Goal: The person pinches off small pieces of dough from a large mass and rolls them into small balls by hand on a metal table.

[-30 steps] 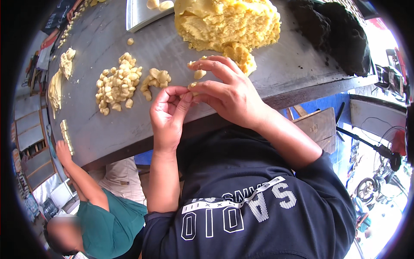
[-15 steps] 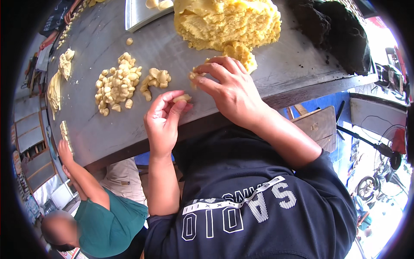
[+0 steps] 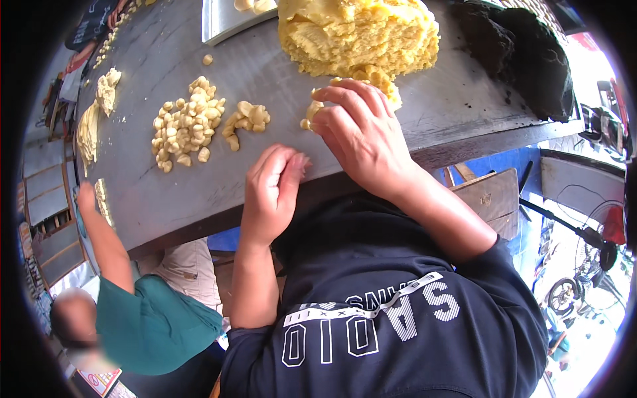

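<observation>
The left hand (image 3: 272,192) rested at the near edge of the grey worktop (image 3: 438,113), fingers curled inward; whether it enclosed a piece could not be told. Just beyond it, the right hand (image 3: 361,136) lay palm down with fingertips pinching a small lump of yellow dough (image 3: 312,109), apparently torn from the large dough mass (image 3: 358,33) directly behind it, a grip suited to portioning. That mass looked pale yellow, crumbly and ragged at its near side. To the left of the mass lay a small cluster of pieces (image 3: 247,119), and further left a larger heap of small dough pieces (image 3: 184,129), kept apart from the bulk, presumably as finished portions. A metal tray (image 3: 222,23) stood at the far edge, left of the mass. A second person's arm (image 3: 106,232) reached up at the worktop's left edge
</observation>
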